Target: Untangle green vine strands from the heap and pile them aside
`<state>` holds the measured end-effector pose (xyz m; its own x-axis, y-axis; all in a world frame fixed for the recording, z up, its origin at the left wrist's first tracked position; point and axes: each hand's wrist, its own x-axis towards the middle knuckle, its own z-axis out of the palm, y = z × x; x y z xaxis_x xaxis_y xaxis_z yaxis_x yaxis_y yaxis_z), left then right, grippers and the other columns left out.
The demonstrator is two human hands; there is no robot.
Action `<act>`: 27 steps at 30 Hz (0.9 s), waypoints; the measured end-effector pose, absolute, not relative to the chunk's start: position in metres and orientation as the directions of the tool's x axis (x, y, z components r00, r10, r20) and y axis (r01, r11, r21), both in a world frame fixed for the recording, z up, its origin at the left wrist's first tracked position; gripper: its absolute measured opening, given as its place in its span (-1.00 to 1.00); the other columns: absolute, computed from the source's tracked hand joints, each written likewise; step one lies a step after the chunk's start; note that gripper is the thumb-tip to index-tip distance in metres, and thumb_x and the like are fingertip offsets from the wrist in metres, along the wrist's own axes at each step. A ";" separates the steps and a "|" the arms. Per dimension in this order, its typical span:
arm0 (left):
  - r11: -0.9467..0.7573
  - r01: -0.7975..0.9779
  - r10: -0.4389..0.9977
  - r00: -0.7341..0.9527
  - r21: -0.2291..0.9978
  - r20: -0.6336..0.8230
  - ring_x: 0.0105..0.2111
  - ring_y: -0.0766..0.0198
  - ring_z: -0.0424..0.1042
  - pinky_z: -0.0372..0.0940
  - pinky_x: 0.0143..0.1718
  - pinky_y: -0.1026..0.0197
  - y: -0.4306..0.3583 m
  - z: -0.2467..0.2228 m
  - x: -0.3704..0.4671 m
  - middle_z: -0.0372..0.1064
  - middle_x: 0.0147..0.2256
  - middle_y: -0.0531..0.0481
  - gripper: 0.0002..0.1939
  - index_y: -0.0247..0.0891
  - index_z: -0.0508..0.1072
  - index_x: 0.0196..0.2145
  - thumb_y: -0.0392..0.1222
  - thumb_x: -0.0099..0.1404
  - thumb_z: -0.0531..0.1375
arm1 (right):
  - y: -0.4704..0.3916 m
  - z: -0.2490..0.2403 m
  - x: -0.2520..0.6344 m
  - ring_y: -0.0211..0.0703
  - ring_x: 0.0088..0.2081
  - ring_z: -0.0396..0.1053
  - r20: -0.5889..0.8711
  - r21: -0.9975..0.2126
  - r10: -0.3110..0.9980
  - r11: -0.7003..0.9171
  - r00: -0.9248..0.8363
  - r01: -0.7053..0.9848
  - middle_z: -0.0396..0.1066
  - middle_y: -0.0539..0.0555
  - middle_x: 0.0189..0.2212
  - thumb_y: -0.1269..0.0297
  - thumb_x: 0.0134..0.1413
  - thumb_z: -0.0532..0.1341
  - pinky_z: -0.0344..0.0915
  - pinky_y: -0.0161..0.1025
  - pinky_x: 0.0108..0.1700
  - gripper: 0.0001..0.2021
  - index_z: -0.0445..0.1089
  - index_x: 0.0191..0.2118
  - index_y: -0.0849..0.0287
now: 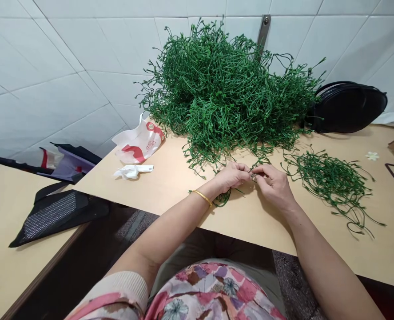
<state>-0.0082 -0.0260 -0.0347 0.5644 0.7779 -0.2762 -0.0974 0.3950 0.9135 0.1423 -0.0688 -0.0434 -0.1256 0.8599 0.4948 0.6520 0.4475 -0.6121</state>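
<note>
A big heap of thin green plastic stems [230,89] with small knobbed tips lies at the back of the table [170,186]. In front of it my left hand [233,176] and my right hand [272,184] meet, fingertips nearly touching. Each hand pinches part of a green stem [254,174] between thumb and finger. A looped green stem [222,199] hangs beneath my left hand, by the gold bracelet. To the right of my right hand rests a smaller, looser pile of green stems [333,178].
A white and red plastic wrapper [138,144] and a crumpled white tissue [133,171] lie at the left. A black bag [350,106] stands at the back right, near a small white flower [372,155]. A black mesh bag [53,213] sits on the left table.
</note>
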 end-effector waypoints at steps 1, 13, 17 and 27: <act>0.396 -0.077 0.776 0.561 0.915 -0.289 -0.79 0.60 -0.17 -0.34 -0.72 0.38 -0.026 -0.035 -0.008 -0.05 -0.77 0.23 -0.83 -0.31 0.22 -0.62 -0.42 -0.08 0.19 | -0.069 -0.044 0.143 -0.14 -0.33 0.36 0.487 -0.617 0.865 0.438 -0.120 0.654 0.42 0.06 -0.43 0.47 -0.03 0.07 0.28 -0.20 -0.24 -0.85 0.38 -0.41 0.16; 0.290 -0.011 0.768 0.599 0.957 -0.226 -0.78 0.58 -0.13 -0.30 -0.72 0.37 -0.026 -0.037 -0.010 0.01 -0.76 0.21 -0.82 -0.29 0.19 -0.62 -0.35 -0.06 0.19 | -0.073 -0.040 0.145 -0.18 -0.38 0.27 0.390 -0.510 0.893 0.414 -0.226 0.754 0.33 0.11 -0.36 0.41 0.00 0.07 0.19 -0.24 -0.34 -0.84 0.37 -0.32 0.19; 0.138 0.056 0.821 0.552 0.989 -0.146 -0.74 0.57 -0.03 -0.19 -0.69 0.39 -0.023 -0.046 -0.006 0.08 -0.73 0.19 -0.88 -0.32 0.25 -0.60 -0.38 -0.10 0.18 | -0.073 -0.042 0.144 -0.24 -0.50 0.21 0.332 -0.569 0.931 0.326 -0.151 0.755 0.33 0.03 -0.51 0.38 -0.01 0.08 0.11 -0.29 -0.44 -0.92 0.31 -0.43 0.16; 0.273 -0.010 0.747 0.632 0.962 -0.205 -0.77 0.58 -0.10 -0.27 -0.71 0.38 -0.022 -0.041 -0.011 0.08 -0.72 0.17 -0.85 -0.31 0.22 -0.60 -0.33 -0.02 0.18 | -0.072 -0.035 0.146 -0.22 -0.41 0.24 0.324 -0.597 0.920 0.379 -0.219 0.707 0.36 0.05 -0.45 0.28 0.14 0.03 0.12 -0.26 -0.34 -0.80 0.35 -0.39 0.17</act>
<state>-0.0110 -0.0218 -0.0413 0.6323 0.7470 -0.2054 -0.0100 0.2730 0.9620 0.1457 -0.0718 -0.0354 -0.2193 0.9203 0.3239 0.7073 0.3787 -0.5969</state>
